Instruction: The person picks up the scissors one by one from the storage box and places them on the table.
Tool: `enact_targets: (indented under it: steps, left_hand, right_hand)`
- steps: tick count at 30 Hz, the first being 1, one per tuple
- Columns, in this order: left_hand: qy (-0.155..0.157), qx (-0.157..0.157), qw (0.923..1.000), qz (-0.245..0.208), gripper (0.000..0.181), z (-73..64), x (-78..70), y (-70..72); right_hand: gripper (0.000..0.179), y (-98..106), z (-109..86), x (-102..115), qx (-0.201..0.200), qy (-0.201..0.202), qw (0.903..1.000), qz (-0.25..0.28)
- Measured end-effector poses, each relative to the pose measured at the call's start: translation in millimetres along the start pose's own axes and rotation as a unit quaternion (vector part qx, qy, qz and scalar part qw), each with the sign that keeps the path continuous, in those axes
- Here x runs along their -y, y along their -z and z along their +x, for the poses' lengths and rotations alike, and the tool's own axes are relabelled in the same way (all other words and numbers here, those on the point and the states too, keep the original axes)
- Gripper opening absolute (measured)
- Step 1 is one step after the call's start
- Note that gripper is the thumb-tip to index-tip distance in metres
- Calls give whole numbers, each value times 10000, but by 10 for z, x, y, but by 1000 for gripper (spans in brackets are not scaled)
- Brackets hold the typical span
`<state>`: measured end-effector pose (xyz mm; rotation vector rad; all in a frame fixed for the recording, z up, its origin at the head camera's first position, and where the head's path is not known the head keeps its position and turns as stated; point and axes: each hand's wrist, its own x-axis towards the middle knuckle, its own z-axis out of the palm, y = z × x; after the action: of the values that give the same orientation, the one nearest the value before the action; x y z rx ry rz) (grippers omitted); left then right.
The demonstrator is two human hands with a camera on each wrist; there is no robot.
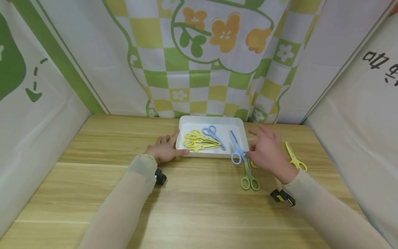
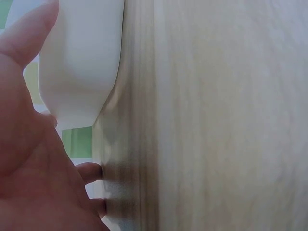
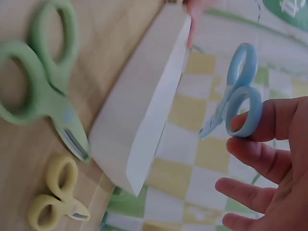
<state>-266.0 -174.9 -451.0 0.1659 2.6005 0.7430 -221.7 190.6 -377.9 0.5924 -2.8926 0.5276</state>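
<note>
A white tray stands by the curtain. At its left front corner my left hand rests with spread fingers: the thumb lies against the front edge and the index finger along the left side. Over the tray's right end, my right hand pinches light blue scissors by a handle loop, blades pointing toward the back. Inside the tray lie several yellow scissors and one blue pair. Just in front of the tray, green scissors lie on the table.
Yellow scissors lie on the wooden table right of my right hand. Another yellow pair is mostly hidden by that hand in the head view. A checkered curtain hangs behind the tray, with white walls at both sides.
</note>
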Motion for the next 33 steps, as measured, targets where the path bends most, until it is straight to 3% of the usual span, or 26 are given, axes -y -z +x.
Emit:
enact_targets:
  steps: [5, 12, 20, 28, 33]
  left_hand:
    - [-18, -15, 10000, 7, 108, 5, -6, -7]
    - [169, 33, 9998, 64, 110, 99, 33, -35]
    - [155, 29, 9999, 42, 109, 94, 29, -39]
    - [154, 50, 9998, 79, 111, 71, 19, -22]
    - [95, 19, 9999, -36, 111, 22, -8, -13]
  right_hand:
    - [36, -39, -300, 74, -286, 575, 9979, -69]
    - [38, -90, -554, 216, -227, 926, 9953, -183]
    - [36, -324, -700, 308, 293, 957, 9936, -524]
    - [32, -497, -725, 389, 689, 884, 9891, -955]
    - [31, -547, -752, 419, 684, 1042, 9820, -1417]
